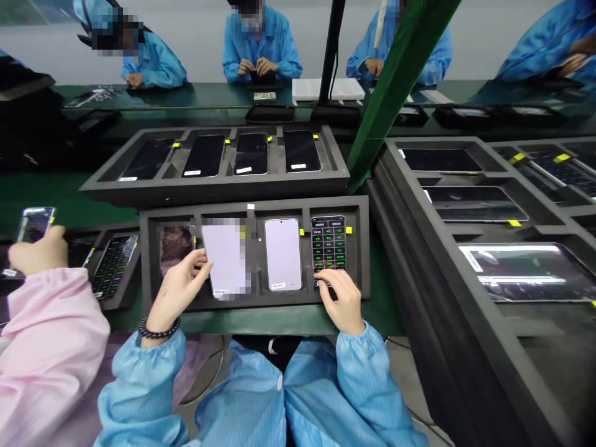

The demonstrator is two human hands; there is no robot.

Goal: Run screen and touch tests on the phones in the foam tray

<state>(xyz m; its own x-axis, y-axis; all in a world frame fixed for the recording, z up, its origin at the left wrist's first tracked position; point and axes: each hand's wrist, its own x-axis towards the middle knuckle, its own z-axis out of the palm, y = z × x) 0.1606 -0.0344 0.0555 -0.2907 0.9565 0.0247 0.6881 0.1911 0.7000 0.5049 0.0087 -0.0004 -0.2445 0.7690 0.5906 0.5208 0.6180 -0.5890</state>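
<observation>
In the head view, my left hand (179, 288) is at the left edge of a white-screened phone (226, 257), thumb and forefinger close together; I can't tell from here whether they grip it. My right hand (343, 302) is over the lower end of a phone showing a green-lettered grid (328, 245), fingers loosely bent and apart from the thumb, fingertips at the screen's lower left, grasping nothing I can see. Both phones sit in a dark tray (364, 261), with another white-screened one (284, 254) between them and a dark-screened one (174, 239) at far left. Behind stands a second tray (223, 187) of four phones. To my left, a co-worker's hand (41, 251) holds up a lit phone (35, 221).
</observation>
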